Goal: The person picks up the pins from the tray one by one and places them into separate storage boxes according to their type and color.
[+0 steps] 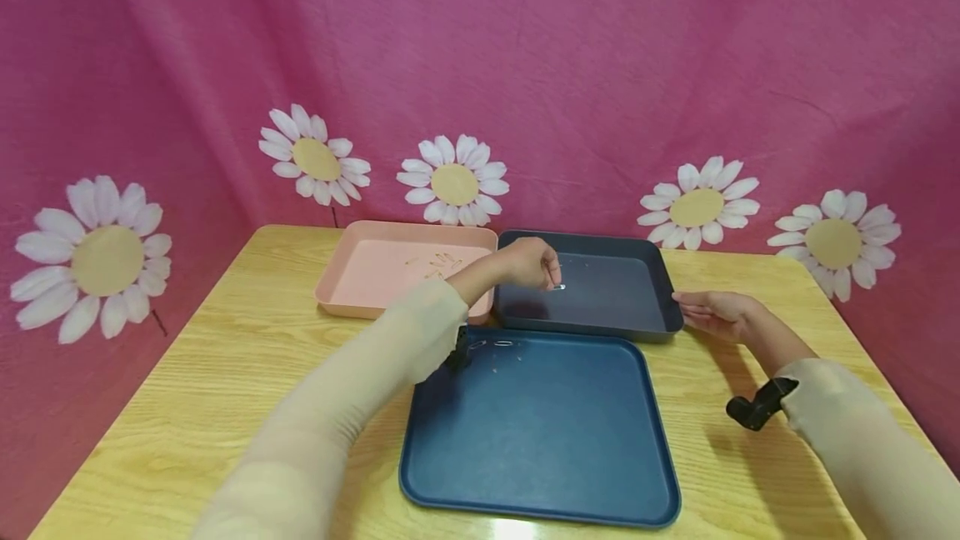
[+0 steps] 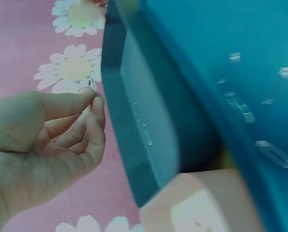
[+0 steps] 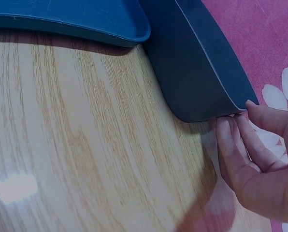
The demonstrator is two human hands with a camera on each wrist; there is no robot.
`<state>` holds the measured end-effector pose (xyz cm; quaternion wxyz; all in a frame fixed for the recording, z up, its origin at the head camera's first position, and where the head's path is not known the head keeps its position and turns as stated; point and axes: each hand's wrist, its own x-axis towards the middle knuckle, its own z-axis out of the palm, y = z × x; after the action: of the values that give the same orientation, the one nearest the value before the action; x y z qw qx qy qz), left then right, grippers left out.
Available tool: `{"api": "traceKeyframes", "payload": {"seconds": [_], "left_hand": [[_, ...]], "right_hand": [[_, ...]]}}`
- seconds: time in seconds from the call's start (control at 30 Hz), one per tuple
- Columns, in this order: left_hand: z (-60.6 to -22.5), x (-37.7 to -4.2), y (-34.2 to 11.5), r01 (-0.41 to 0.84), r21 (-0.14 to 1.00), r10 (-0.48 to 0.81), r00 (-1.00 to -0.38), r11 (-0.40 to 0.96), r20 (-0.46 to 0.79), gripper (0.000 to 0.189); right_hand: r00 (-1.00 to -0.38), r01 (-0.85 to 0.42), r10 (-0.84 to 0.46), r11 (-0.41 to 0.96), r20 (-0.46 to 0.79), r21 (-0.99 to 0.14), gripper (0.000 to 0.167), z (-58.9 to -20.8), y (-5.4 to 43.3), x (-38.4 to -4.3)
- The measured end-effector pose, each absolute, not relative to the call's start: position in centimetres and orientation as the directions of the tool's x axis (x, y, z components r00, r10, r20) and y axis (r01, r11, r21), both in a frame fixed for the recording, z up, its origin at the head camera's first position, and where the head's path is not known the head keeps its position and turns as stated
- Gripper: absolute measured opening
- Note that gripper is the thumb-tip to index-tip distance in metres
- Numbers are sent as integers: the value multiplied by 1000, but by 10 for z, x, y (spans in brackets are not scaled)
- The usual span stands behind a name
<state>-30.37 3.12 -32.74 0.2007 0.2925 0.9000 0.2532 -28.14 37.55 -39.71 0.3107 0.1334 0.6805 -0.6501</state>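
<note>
My left hand [image 1: 531, 263] is over the dark grey tray [image 1: 660, 327], with a silver safety pin [image 1: 559, 287] pinched between thumb and fingertips. In the left wrist view the pin [image 2: 92, 86] sticks up past the fingertips. My right hand [image 1: 722, 315] is at the tray's right side. Seen from the right wrist, its thumb lies on the rim and its fingers [image 3: 229, 140] meet the outer wall. A few small shiny bits [image 2: 144, 126] lie on the dark tray's floor. Silver safety pins [image 1: 504, 343] rest near the far edge of the blue tray [image 1: 540, 440].
A pink tray [image 1: 330, 303] with several gold-coloured pins [image 1: 444, 260] stands left of the dark tray, partly behind my left forearm. All three trays sit close together on a wooden table [image 1: 247, 407]. Behind it hangs a pink cloth [image 1: 570, 90] with daisies.
</note>
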Motion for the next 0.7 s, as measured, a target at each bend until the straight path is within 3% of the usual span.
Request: {"api": "traceKeyframes", "payload": {"seconds": [0.3, 0.43, 0.6, 0.7], "left_hand": [[-316, -333, 61, 456, 486, 613, -756, 746, -232, 10], [-319, -345, 71, 417, 458, 571, -773, 785, -275, 11], [-328, -359, 79, 381, 425, 523, -799, 821, -297, 18], [-334, -362, 80, 348, 451, 511, -800, 822, -315, 19]], "right_hand": [[-770, 590, -216, 116, -600, -799, 24, -398, 380, -283], [-776, 572, -238, 123, -583, -811, 6, -401, 385, -286], [-772, 551, -324, 89, -547, -830, 24, -410, 394, -291], [-775, 556, -302, 91, -555, -826, 9, -409, 392, -290]]}}
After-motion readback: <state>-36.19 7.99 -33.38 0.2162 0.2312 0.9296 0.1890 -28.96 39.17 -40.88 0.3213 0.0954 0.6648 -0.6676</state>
